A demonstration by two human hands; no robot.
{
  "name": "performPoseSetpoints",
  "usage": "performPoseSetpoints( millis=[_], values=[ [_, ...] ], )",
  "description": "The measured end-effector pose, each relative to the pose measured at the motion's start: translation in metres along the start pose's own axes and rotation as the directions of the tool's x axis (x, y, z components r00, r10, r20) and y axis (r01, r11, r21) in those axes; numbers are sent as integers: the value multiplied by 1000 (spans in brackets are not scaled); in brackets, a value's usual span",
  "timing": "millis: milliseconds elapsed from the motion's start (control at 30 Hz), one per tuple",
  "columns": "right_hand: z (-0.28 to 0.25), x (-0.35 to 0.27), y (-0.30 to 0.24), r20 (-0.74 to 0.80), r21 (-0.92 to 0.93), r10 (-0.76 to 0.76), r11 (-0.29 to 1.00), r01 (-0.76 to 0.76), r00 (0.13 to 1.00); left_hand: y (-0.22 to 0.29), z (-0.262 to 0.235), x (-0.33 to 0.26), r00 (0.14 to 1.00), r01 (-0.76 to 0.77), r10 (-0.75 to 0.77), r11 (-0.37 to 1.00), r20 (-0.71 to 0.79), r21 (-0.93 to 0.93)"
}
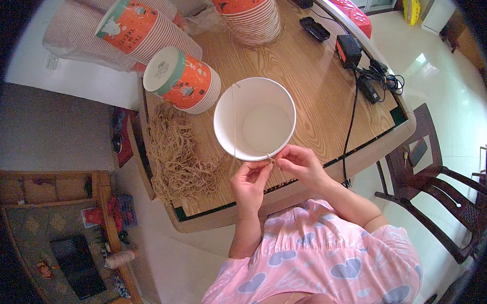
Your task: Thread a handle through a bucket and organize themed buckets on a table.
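A white paper bucket [281, 102] stands mouth up on the wooden table, just beyond my hands. One strand of twine [234, 119] runs across its mouth from the far rim to the near left side. At the near rim, my left hand [250, 183] and my right hand [303, 166] meet, fingertips pinched together on a short end of twine [270, 159]. How the end is fastened there is too small to make out. To the left lies a tangled heap of tan twine pieces [174, 152].
Nested orange and green paper buckets [195, 88] lie tipped behind the twine, with a longer stack [145, 33] beyond and another stack [248, 18] at the back. A black and orange power tool battery [348, 50] and cables [383, 79] sit at right. A dark wooden chair [430, 180] stands right of the table.
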State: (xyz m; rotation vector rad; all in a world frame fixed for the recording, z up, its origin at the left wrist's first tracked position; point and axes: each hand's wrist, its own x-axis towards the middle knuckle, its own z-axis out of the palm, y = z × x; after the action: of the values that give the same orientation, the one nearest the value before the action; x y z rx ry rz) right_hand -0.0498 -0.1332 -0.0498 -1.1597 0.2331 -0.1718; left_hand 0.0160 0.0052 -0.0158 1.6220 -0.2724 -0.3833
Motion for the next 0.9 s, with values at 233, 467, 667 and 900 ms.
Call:
performPoseSetpoints(
  millis=[233,467,667,900],
  values=[
    [-7,2,15,13,-13,40,999,-40,999,-5,-1,-1,1000,-17,17,999,-17,-31],
    [-4,2,14,77,46,15,999,-19,997,-5,3,0,992,-117,122,983,-26,142],
    [4,-1,6,85,-20,5,1000,-3,996,-16,1,0,985,-160,172,902,5,401],
    [3,1,9,29,-136,-62,989,66,998,-27,0,4,944,-317,308,755,116,574]
  ],
)
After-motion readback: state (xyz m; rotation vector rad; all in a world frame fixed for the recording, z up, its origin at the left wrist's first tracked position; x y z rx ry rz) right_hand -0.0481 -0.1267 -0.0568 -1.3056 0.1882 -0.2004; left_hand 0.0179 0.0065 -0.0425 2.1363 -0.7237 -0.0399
